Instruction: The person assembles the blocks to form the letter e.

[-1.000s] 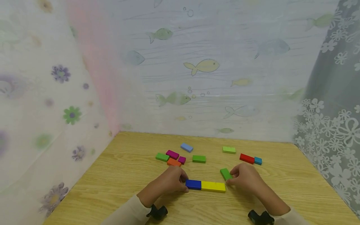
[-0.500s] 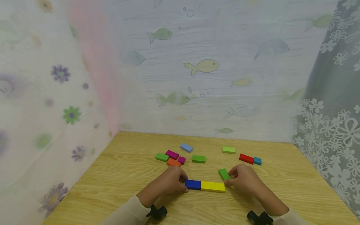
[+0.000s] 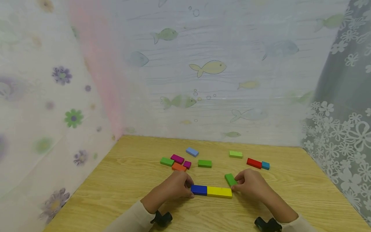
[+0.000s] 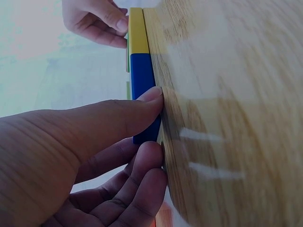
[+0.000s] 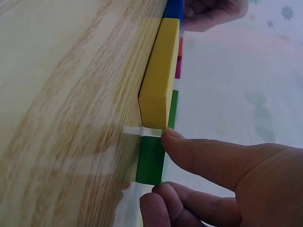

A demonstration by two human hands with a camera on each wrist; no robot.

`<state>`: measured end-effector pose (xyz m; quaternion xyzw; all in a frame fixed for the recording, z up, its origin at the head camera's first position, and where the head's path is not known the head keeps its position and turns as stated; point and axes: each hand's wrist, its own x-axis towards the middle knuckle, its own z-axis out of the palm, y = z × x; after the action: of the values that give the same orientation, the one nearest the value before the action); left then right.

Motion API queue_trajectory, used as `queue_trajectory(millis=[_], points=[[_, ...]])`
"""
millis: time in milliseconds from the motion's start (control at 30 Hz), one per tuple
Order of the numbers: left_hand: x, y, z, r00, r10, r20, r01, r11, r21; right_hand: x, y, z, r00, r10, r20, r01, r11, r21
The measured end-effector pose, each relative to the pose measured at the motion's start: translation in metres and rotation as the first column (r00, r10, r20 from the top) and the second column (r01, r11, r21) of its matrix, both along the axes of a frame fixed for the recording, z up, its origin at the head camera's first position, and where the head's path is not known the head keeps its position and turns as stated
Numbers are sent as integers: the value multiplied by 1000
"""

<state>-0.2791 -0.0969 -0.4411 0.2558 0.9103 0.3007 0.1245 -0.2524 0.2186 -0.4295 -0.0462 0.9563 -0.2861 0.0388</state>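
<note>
A dark blue block and a longer yellow block lie end to end on the wooden table. My left hand grips the blue block's left end; in the left wrist view the thumb lies along its side and the fingers curl by its end. Beyond the yellow block's right end, my right hand pinches a green block, which lies slantwise to the row. The right wrist view shows the green block between thumb and fingers, a small gap from the yellow block.
Farther back lie magenta blocks, an orange block, another green block and a light blue block. A red block touches a small blue one at the right. Patterned curtains stand behind the table.
The right hand has drawn the green block slightly left, closer to the yellow block's end. My left hand and the blue and yellow row stay nearly where they were.
</note>
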Motion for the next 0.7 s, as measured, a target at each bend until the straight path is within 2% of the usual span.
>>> queue_trajectory(millis=[700], points=[[2, 0, 2, 1000, 3, -12, -3, 1000, 3, 1, -1, 1, 999, 32, 22, -32, 999, -3]])
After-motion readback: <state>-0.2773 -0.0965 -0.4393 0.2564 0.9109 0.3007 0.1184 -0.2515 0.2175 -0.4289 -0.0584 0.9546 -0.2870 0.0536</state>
